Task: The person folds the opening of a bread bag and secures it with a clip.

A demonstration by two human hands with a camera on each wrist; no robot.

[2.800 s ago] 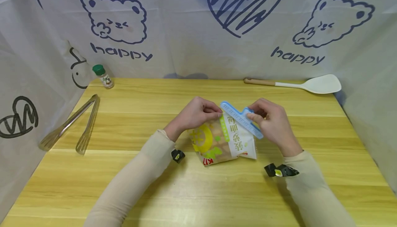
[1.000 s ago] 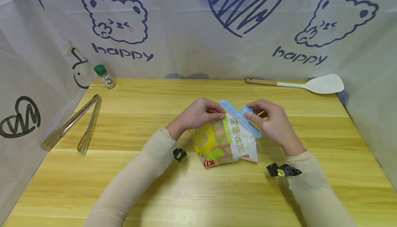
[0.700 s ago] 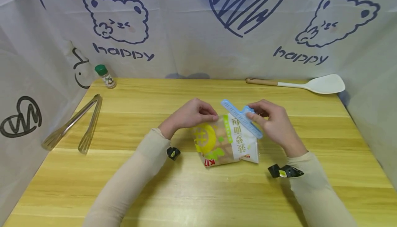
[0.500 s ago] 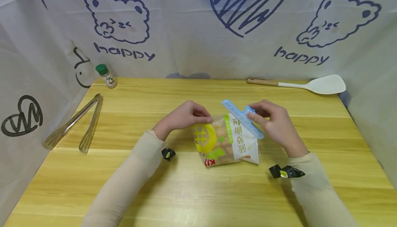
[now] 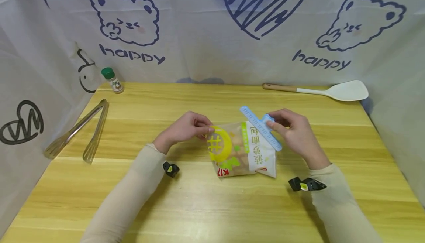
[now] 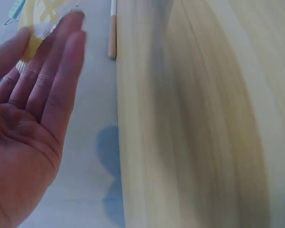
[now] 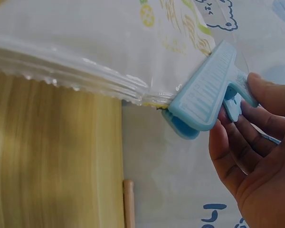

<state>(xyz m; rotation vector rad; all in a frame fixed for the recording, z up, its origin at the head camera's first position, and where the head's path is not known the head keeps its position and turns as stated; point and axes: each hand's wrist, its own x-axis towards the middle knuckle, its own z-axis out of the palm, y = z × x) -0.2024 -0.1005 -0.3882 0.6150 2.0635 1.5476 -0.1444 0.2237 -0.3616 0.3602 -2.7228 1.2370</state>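
Observation:
A printed bread bag (image 5: 237, 150) with a yellow pineapple design is held up at the middle of the table. A light-blue bag clip (image 5: 260, 128) sits slantwise across its upper right corner. My right hand (image 5: 297, 134) pinches the clip's handles between thumb and fingers; in the right wrist view the clip (image 7: 206, 92) has the bag's corner between its jaws. At the bag's upper left corner, my left hand (image 5: 182, 128) pinches the edge between thumb and fingers. The left wrist view shows that hand (image 6: 31, 118) with long, nearly straight fingers beside the yellow print.
Metal tongs (image 5: 79, 130) lie spread at the left of the wooden table (image 5: 206, 209). A green-capped seasoning jar (image 5: 113, 80) stands at the back left. Along the back right lies a white spatula (image 5: 345, 90) with a wooden handle. A printed cloth (image 5: 196, 51) hangs behind.
My left hand has slid leftward along the bag's top edge, from close to the clip to the upper left corner. My right hand stays on the clip, almost still.

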